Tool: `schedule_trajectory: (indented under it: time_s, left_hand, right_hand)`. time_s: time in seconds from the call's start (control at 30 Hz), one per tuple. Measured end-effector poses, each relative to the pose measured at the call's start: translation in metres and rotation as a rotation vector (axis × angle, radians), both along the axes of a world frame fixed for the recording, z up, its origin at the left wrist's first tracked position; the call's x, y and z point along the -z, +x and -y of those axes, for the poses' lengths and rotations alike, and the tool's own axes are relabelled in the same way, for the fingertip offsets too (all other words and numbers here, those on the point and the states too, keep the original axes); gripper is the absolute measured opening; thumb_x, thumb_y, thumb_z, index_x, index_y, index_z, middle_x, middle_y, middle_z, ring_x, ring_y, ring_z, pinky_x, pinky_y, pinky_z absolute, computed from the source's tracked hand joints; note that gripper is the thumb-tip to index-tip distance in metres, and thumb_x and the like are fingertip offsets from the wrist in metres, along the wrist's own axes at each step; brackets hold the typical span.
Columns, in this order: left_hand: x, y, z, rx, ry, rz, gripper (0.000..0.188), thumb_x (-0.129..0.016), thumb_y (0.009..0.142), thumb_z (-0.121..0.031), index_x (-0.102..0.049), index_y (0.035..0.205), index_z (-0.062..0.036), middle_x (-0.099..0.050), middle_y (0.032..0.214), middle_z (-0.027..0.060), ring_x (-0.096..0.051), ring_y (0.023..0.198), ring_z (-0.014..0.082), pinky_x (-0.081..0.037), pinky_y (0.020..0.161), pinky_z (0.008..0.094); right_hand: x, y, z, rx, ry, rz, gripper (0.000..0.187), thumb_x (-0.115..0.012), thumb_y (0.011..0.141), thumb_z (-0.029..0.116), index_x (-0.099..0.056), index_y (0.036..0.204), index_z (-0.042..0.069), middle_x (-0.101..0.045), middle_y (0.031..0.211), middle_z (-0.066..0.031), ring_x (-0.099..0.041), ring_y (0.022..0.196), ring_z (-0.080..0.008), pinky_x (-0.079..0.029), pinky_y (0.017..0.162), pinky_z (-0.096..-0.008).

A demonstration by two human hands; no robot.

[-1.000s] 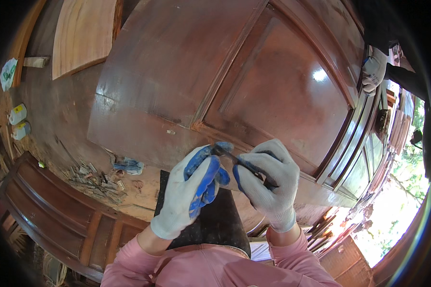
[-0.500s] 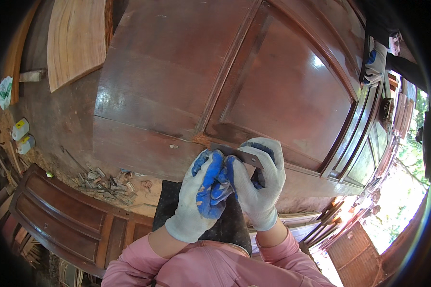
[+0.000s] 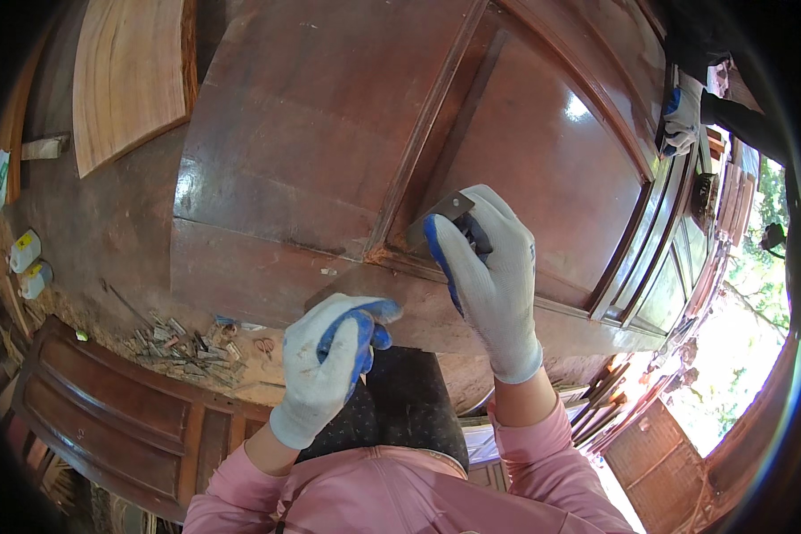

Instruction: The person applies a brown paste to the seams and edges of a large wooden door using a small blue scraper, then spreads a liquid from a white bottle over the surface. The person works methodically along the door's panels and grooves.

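In front of me lies a large brown varnished wooden panel (image 3: 320, 151) with a raised moulding (image 3: 429, 133) around a recessed field (image 3: 534, 169). My right hand (image 3: 494, 267), in a white glove with blue coating, is closed on a flat metal scraper blade (image 3: 455, 206) with a small hole. It is over the recessed field's near left corner. My left hand (image 3: 325, 360), gloved the same way, hovers near the panel's front edge with its fingers curled in. A small pale tip shows below those fingers; what it belongs to is hidden.
Another person's gloved hand (image 3: 683, 116) rests at the panel's far right end. A second brown panel (image 3: 107, 409) lies at lower left, beside scattered wood scraps (image 3: 187, 347). White jugs (image 3: 28, 252) and a pale wooden board (image 3: 132, 80) are on the left.
My hands have come apart. The right hand moved up and forward with the scraper blade, over the panel's inner corner; the left drew back toward me and to the left.
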State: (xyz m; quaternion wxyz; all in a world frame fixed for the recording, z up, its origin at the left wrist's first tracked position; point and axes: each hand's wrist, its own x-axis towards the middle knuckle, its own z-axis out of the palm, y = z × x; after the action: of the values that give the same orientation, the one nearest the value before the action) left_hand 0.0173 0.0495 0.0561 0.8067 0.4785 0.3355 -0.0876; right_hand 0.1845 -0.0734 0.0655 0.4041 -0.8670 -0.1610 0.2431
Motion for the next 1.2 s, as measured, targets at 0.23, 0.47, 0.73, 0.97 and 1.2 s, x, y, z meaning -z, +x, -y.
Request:
schedule_trajectory:
  time_s: [0.23, 0.47, 0.73, 0.97, 1.2]
  left_hand:
    - [0.014, -0.002, 0.004, 0.141, 0.319, 0.23, 0.016, -0.06, 0.097, 0.0, -0.072, 0.105, 0.0048, -0.072, 0.095, 0.0161, -0.069, 0.078, 0.0241, -0.056, 0.069, 0.0344]
    - [0.016, -0.003, 0.003, 0.221, 0.422, 0.308, 0.013, -0.065, 0.093, 0.001, -0.07, 0.105, 0.0027, -0.072, 0.096, 0.0154, -0.069, 0.08, 0.0305, -0.056, 0.072, 0.0352]
    - [0.014, 0.001, 0.003, 0.184, 0.39, 0.263, 0.016, -0.064, 0.094, 0.0, -0.072, 0.107, 0.0027, -0.072, 0.096, 0.0156, -0.069, 0.08, 0.0293, -0.055, 0.073, 0.0359]
    - [0.015, 0.003, 0.001, 0.187, 0.371, 0.278, 0.016, -0.069, 0.09, 0.005, -0.069, 0.105, 0.0031, -0.072, 0.1, 0.0162, -0.068, 0.08, 0.0298, -0.056, 0.071, 0.0366]
    - [0.02, -0.003, 0.006, 0.176, 0.426, 0.307, 0.029, -0.054, 0.106, -0.014, -0.071, 0.112, 0.0079, -0.07, 0.096, 0.0118, -0.065, 0.072, 0.0121, -0.05, 0.063, 0.0251]
  right_hand:
    - [0.005, 0.003, -0.002, -0.081, -0.039, -0.014, 0.023, -0.064, 0.093, 0.018, -0.061, 0.08, 0.0, -0.055, 0.078, -0.013, -0.055, 0.074, -0.0299, -0.046, 0.07, -0.0408]
    - [0.004, 0.007, -0.006, -0.12, -0.074, -0.034, 0.025, -0.065, 0.094, 0.021, -0.06, 0.081, 0.0, -0.052, 0.078, -0.0136, -0.053, 0.075, -0.0313, -0.045, 0.071, -0.0424]
    - [0.005, 0.005, -0.009, -0.085, -0.01, -0.083, 0.024, -0.065, 0.094, 0.02, -0.06, 0.083, -0.001, -0.054, 0.081, -0.0139, -0.055, 0.077, -0.0302, -0.046, 0.072, -0.0421]
    - [0.003, 0.003, -0.007, -0.042, -0.049, -0.065, 0.023, -0.066, 0.095, 0.018, -0.061, 0.083, -0.002, -0.054, 0.079, -0.0133, -0.053, 0.07, -0.0285, -0.045, 0.066, -0.0404]
    - [0.006, -0.005, -0.016, -0.014, -0.064, 0.002, 0.025, -0.067, 0.094, 0.017, -0.059, 0.08, -0.003, -0.053, 0.074, -0.0139, -0.051, 0.064, -0.0244, -0.043, 0.061, -0.0393]
